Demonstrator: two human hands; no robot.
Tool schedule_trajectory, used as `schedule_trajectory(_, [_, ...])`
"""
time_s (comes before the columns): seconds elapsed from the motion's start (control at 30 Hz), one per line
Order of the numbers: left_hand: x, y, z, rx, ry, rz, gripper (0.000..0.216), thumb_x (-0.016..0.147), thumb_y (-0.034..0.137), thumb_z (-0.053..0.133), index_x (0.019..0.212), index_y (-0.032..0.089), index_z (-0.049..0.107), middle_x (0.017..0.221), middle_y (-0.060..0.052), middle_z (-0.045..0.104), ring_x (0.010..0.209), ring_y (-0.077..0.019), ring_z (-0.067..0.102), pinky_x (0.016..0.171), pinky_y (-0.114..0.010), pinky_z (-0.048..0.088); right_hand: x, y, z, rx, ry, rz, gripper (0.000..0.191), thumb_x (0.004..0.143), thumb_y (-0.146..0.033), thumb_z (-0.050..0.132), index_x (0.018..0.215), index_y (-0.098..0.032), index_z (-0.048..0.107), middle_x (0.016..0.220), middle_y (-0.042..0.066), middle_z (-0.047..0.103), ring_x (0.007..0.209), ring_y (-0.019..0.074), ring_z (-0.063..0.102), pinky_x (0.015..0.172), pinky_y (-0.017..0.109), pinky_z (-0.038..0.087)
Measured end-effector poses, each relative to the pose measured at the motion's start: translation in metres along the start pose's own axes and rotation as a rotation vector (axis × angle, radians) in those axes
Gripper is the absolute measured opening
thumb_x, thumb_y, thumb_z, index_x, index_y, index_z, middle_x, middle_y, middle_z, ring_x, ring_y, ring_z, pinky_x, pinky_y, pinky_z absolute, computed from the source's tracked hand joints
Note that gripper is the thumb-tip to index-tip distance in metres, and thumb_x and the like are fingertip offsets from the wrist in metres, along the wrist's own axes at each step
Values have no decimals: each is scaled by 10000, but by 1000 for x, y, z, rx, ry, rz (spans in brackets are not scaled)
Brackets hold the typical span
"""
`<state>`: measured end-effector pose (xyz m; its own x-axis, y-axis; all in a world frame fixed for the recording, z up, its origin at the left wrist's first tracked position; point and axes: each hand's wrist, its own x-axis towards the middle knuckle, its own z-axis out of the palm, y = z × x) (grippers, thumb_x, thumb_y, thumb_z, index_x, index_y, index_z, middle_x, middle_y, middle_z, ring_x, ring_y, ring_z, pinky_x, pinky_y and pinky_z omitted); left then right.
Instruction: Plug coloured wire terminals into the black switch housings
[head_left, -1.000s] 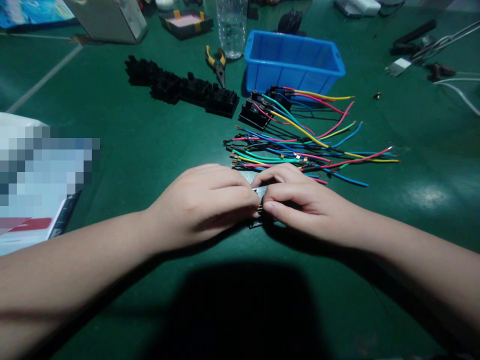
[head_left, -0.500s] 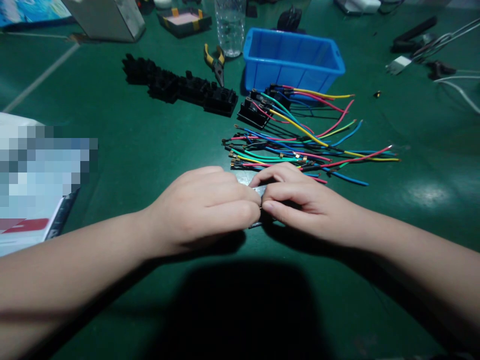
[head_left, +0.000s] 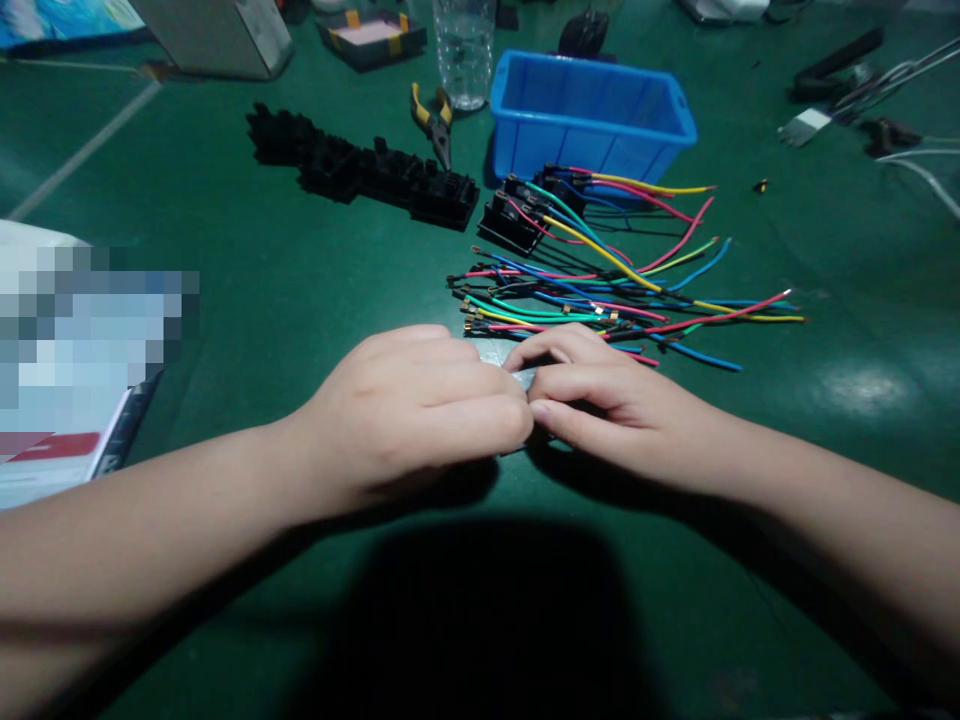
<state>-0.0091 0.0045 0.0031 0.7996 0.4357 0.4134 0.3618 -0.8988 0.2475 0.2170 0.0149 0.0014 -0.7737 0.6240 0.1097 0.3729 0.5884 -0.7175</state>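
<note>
My left hand [head_left: 424, 410] is closed, knuckles up, over a small silvery-grey flat piece [head_left: 526, 379] that is mostly hidden. From the other side my right hand [head_left: 611, 395] is closed on the same piece, with thumb and fingers bent against it. The two hands meet low over the green table, fingertips touching or nearly so. Just beyond them lies a bunch of coloured wires [head_left: 555, 300] with metal terminals on their left ends. Black sockets [head_left: 514, 218] with wires plugged in stand behind the bunch.
A blue bin [head_left: 592, 135] stands at the back, with a clear bottle [head_left: 463, 60] and yellow-handled pliers [head_left: 433, 125] to its left. A row of black plastic housings [head_left: 360, 170] lies left of centre. Papers [head_left: 45, 440] are at the left edge, cables [head_left: 862, 95] at the far right.
My left hand's fingers have edged slightly right, towards my right hand. The whole view has shifted a little; the objects on the table lie as before.
</note>
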Motion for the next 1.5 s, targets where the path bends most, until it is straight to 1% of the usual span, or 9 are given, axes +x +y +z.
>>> schedule_trajectory(0.13, [2, 0, 0, -1, 26, 27, 207, 962, 146, 398, 847, 220, 553, 843, -14, 711, 683, -136, 592, 628, -306, 351, 0, 0, 0, -1, 6, -8, 230, 965, -244, 473, 768, -207, 585, 1093, 60, 602, 1144, 182, 518, 1021, 362, 374])
schedule_trajectory(0.37, [2, -4, 1, 7, -12, 53, 189, 969, 173, 421, 867, 227, 570, 942, -23, 721, 747, -152, 587, 679, -305, 400, -1, -1, 0, -2, 14, -3, 227, 968, -251, 465, 771, -211, 571, 1110, 70, 611, 1139, 198, 514, 1005, 383, 385])
schedule_trajectory(0.47, [0, -7, 3, -26, 9, 86, 95, 935, 151, 491, 917, 228, 546, 954, -24, 716, 747, -155, 574, 688, -304, 416, -1, -2, 0, -4, 12, -10, 222, 968, -242, 465, 778, -207, 575, 1110, 71, 613, 1133, 191, 517, 1008, 373, 378])
schedule_trajectory(0.53, [-1, -8, 4, -63, 11, 94, 91, 909, 144, 537, 948, 226, 531, 953, -24, 710, 755, -151, 576, 690, -296, 419, -1, -2, 0, -10, 13, 1, 209, 961, -231, 469, 787, -208, 584, 1114, 72, 616, 1133, 197, 517, 1014, 384, 374])
schedule_trajectory(0.67, [-3, -10, 9, -97, 3, 13, 61, 909, 176, 564, 941, 212, 527, 915, -24, 693, 793, -144, 608, 690, -273, 417, -2, -4, 1, -2, 18, 19, 190, 947, -217, 479, 804, -209, 605, 1104, 73, 622, 1134, 212, 515, 1008, 401, 381])
schedule_trajectory(0.77, [-3, -10, 9, -105, -22, -47, 68, 907, 186, 573, 922, 210, 511, 872, -16, 681, 773, -143, 608, 692, -273, 416, -2, -4, 2, -4, 28, 15, 191, 949, -218, 485, 809, -208, 615, 1101, 74, 620, 1143, 212, 512, 1007, 397, 382])
schedule_trajectory(0.97, [1, -6, 6, -173, -4, -83, 75, 885, 146, 562, 864, 194, 508, 824, -24, 674, 752, -141, 615, 685, -269, 433, -2, -3, 1, -17, 33, 1, 174, 941, -215, 502, 817, -210, 623, 1115, 73, 614, 1154, 208, 512, 1020, 394, 377])
schedule_trajectory(1.17, [4, -4, 5, -209, -16, -130, 62, 897, 164, 553, 854, 195, 522, 810, -28, 669, 742, -139, 600, 687, -261, 444, -1, -3, 1, -12, 19, 15, 170, 935, -209, 500, 804, -218, 609, 1111, 70, 617, 1157, 211, 514, 1019, 399, 381])
schedule_trajectory(1.5, [2, -3, 6, -244, -9, -127, 65, 888, 157, 599, 866, 169, 539, 804, -28, 655, 738, -131, 578, 675, -251, 433, -1, 0, 1, 19, 18, -5, 174, 916, -172, 513, 756, -204, 575, 1059, 58, 616, 1119, 191, 523, 994, 370, 377])
